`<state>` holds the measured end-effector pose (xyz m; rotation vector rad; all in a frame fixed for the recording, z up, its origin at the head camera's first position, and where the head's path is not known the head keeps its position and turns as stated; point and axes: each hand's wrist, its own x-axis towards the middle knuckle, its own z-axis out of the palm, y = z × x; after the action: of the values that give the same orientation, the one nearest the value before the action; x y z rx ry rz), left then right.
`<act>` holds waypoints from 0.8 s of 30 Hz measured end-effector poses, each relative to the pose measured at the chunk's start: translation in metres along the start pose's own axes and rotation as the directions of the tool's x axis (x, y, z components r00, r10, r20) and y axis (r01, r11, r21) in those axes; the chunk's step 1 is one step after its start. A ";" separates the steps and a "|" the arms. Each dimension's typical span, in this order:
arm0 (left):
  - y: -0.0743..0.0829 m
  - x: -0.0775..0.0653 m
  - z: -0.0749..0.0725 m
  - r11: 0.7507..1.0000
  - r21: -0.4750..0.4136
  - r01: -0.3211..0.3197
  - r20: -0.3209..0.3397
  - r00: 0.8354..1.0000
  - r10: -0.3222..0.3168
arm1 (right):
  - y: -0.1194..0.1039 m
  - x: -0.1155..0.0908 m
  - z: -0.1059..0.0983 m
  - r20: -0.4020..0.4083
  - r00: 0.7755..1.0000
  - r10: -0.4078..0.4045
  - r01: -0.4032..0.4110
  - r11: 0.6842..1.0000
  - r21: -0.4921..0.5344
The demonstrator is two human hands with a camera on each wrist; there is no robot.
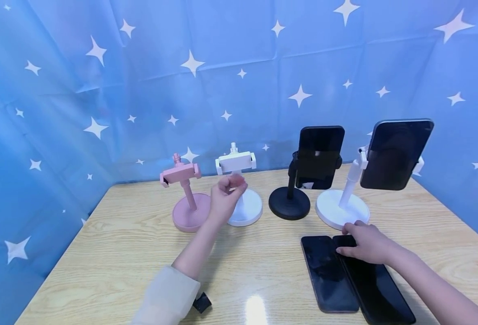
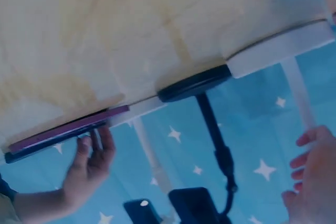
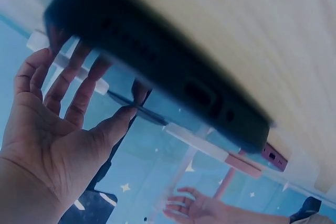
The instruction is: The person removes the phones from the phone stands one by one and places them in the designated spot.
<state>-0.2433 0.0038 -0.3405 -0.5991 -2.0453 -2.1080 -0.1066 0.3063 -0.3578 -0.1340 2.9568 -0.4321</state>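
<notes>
Two dark phones lie flat side by side near the table's front right. My right hand (image 1: 361, 243) rests with straight fingers on the far end of the right phone (image 1: 379, 289), and the left phone (image 1: 329, 275) lies untouched beside it. In the right wrist view the fingers (image 3: 68, 77) reach over that phone's (image 3: 157, 61) edge with the thumb near its side. My left hand (image 1: 231, 186) hovers, loosely curled and holding nothing, in front of the phoneless white stand (image 1: 239, 167). A phoneless pink stand (image 1: 184, 194) is to its left.
A black stand (image 1: 289, 203) and a white stand (image 1: 342, 208) at the back right each hold an upright dark phone. A small black object (image 1: 201, 301) lies by my left sleeve. Blue star-patterned cloth walls in the wooden table (image 1: 113, 253) on three sides.
</notes>
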 end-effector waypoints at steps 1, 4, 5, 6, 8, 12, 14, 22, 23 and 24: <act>0.000 -0.002 0.002 1.000 0.026 0.011 0.028 1.000 -0.012 | -0.002 -0.001 -0.002 -0.001 1.000 -0.006 0.006 1.000 0.008; 0.001 -0.005 0.008 0.996 0.082 0.022 0.113 0.993 -0.031 | -0.009 -0.002 -0.010 -0.016 0.999 -0.049 0.049 0.998 0.045; 0.002 -0.006 0.010 0.995 0.094 0.014 0.141 0.990 -0.027 | -0.012 -0.003 -0.013 -0.020 0.998 -0.062 0.063 0.996 0.065; 0.004 -0.006 0.012 0.995 0.099 0.010 0.168 0.985 -0.026 | -0.015 -0.003 -0.016 -0.027 0.997 -0.075 0.077 0.993 0.085; 0.008 -0.007 0.017 0.995 0.102 0.005 0.211 0.977 -0.026 | -0.023 -0.003 -0.022 -0.052 0.994 -0.096 0.101 0.988 0.120; 0.017 -0.005 0.025 0.993 0.115 -0.009 0.263 0.964 -0.022 | -0.041 0.000 -0.033 -0.128 0.987 -0.095 0.113 0.984 0.141; 0.021 -0.004 0.030 0.993 0.119 -0.013 0.270 0.963 -0.020 | -0.050 0.001 -0.037 -0.172 0.981 -0.089 0.113 0.984 0.136; 0.037 -0.001 0.057 0.998 0.031 0.059 0.302 0.951 -0.066 | -0.071 0.006 -0.051 -0.404 0.914 -0.041 0.107 0.984 0.142; 0.039 0.000 0.060 0.997 0.025 0.069 0.306 0.949 -0.073 | -0.073 0.006 -0.053 -0.419 0.907 -0.029 0.106 0.981 0.160; 0.041 0.000 0.064 0.997 0.023 0.076 0.307 0.949 -0.080 | -0.074 0.007 -0.054 -0.434 0.900 -0.024 0.109 0.979 0.173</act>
<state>-0.2167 0.0640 -0.3026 -0.9111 -2.2717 -2.1604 -0.1168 0.2495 -0.2860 -0.1318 3.3211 -0.8588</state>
